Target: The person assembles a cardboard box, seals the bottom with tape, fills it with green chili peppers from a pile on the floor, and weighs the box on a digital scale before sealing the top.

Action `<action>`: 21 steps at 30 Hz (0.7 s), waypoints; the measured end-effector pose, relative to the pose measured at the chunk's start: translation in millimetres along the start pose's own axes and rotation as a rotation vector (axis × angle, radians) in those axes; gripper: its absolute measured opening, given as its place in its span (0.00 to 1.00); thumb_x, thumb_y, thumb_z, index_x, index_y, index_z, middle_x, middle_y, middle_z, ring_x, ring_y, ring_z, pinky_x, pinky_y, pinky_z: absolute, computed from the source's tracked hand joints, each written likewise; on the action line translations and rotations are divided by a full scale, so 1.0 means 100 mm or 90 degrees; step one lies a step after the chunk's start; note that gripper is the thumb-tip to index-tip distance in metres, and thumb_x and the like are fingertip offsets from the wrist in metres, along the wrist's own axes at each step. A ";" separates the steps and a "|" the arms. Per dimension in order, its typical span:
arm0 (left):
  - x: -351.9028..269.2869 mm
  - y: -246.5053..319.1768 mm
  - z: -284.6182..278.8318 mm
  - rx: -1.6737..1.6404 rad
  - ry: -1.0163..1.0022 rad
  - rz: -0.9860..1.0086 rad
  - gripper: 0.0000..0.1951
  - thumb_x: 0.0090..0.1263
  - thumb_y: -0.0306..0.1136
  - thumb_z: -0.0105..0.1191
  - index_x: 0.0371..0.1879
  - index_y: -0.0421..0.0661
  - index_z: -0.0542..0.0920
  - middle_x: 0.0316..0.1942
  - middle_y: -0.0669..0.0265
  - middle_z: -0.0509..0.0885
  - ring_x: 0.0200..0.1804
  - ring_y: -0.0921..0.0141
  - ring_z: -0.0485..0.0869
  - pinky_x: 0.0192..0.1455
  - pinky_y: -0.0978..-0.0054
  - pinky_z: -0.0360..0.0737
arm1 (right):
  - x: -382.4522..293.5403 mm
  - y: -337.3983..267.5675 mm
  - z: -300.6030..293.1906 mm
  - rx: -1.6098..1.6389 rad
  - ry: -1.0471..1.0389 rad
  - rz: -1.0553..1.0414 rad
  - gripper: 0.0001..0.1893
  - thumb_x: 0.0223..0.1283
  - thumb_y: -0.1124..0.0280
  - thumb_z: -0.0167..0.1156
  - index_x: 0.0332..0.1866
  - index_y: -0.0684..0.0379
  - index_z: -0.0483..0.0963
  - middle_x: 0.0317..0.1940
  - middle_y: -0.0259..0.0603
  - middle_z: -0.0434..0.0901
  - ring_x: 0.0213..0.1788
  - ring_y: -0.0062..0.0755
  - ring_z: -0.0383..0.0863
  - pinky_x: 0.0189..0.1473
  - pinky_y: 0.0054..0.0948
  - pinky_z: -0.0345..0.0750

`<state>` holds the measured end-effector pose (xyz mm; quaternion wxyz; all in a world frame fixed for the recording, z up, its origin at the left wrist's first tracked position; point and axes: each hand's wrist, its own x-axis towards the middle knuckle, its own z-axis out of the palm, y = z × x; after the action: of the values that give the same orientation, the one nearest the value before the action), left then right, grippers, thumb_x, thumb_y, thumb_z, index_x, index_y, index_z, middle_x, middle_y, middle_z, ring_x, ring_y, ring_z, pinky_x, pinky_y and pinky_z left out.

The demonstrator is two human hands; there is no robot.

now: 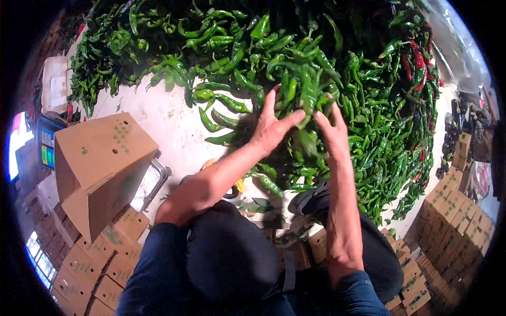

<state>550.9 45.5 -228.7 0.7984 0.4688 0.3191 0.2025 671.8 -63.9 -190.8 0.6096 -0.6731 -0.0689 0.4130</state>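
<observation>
Long green peppers [379,150] lie in a wide heap before me and to the right. My left hand [275,124] is at the near side of the heap, fingers spread, with its thumb against a bunch of green peppers [308,89]. On the other side of that bunch is my right hand [334,126], fingers apart and turned towards the left one. The bunch lies between both hands; some peppers under it are blurred. Whether either hand bears its weight cannot be told. Several loose green peppers [233,103] lie left of my left hand on the pale surface.
A cardboard box [106,150] with an open flap stands at left on a scale with a lit display [47,144]. Closed cartons [81,264] are stacked lower left, more cartons [454,213] at right. Red peppers [418,59] lie along the heap's right edge, near plastic sheeting [460,43].
</observation>
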 end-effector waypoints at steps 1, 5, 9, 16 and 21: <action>-0.05 0.10 0.02 0.018 -0.027 0.048 0.49 0.60 0.46 0.69 0.74 0.42 0.53 0.66 0.55 0.69 0.67 0.65 0.69 0.72 0.66 0.62 | -0.04 -0.15 -0.03 -0.034 -0.027 -0.029 0.40 0.57 0.70 0.67 0.76 0.57 0.58 0.61 0.43 0.74 0.58 0.31 0.76 0.62 0.29 0.72; -0.37 0.71 0.08 -0.020 -0.093 0.228 0.50 0.55 0.35 0.74 0.73 0.44 0.54 0.68 0.56 0.66 0.70 0.65 0.65 0.75 0.64 0.59 | -0.49 -0.72 0.11 -0.049 -0.089 -0.135 0.43 0.51 0.72 0.65 0.76 0.58 0.57 0.64 0.43 0.71 0.63 0.32 0.71 0.68 0.34 0.66; -0.86 1.69 -0.01 -0.066 -0.128 0.345 0.51 0.52 0.29 0.74 0.74 0.44 0.55 0.70 0.60 0.64 0.71 0.67 0.64 0.75 0.66 0.61 | -1.14 -1.38 0.69 0.034 -0.121 -0.250 0.45 0.51 0.66 0.70 0.76 0.59 0.56 0.61 0.41 0.71 0.61 0.33 0.72 0.67 0.34 0.68; -2.37 3.52 -0.93 0.037 -0.068 0.557 0.52 0.52 0.28 0.76 0.75 0.49 0.54 0.70 0.62 0.63 0.71 0.67 0.65 0.74 0.64 0.63 | -2.50 -2.43 2.33 0.015 -0.318 -0.375 0.45 0.51 0.68 0.70 0.75 0.62 0.57 0.61 0.41 0.73 0.62 0.33 0.73 0.68 0.34 0.67; -3.82 4.42 -1.80 0.009 0.020 0.558 0.48 0.53 0.22 0.72 0.73 0.49 0.58 0.66 0.63 0.69 0.67 0.69 0.69 0.71 0.66 0.69 | -3.54 -2.51 3.62 0.051 -0.444 -0.438 0.44 0.54 0.66 0.74 0.74 0.64 0.57 0.63 0.47 0.73 0.62 0.33 0.74 0.66 0.32 0.71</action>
<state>141.8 130.7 216.7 0.6288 0.5623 0.1036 0.5269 313.4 64.0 227.3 0.6768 -0.4089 -0.4713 0.3906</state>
